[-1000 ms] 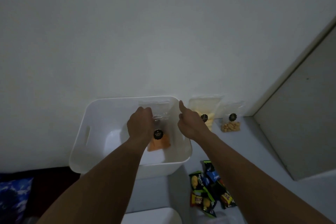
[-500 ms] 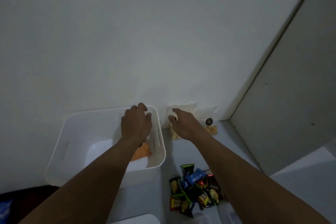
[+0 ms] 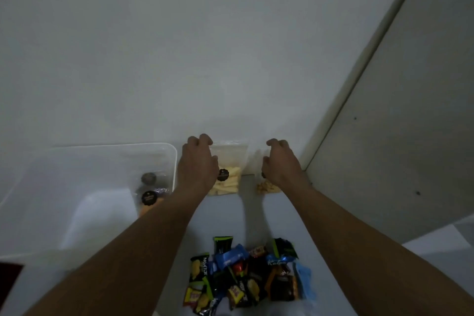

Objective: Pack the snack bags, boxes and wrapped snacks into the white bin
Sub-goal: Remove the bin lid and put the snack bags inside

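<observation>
Just right of the bin [image 3: 115, 145], the left hand [image 3: 197, 164] curls its fingers round the top corner of the stick bag [image 3: 229, 182]. Farther right, the right hand [image 3: 280, 164] covers the nut bag [image 3: 266, 187]; its fingers are curled, but I cannot tell if they grip. An orange bag [image 3: 150, 204] lies inside the bin's right end. Wrapped snacks [image 3: 246, 274] pile on the tabletop [image 3: 256, 218], nearer than the bin's right corner.

Got left hand [image 3: 197, 165] curled over the top corner of the pale stick bag [image 3: 229, 183], right hand [image 3: 280, 165] curled over the nut bag [image 3: 266, 187] beside it. Can't tell if either really holds. Also seeing an orange bag [image 3: 149, 201] in the white bin [image 3: 107, 147], wrapped snacks [image 3: 246, 276] piled nearer.
</observation>
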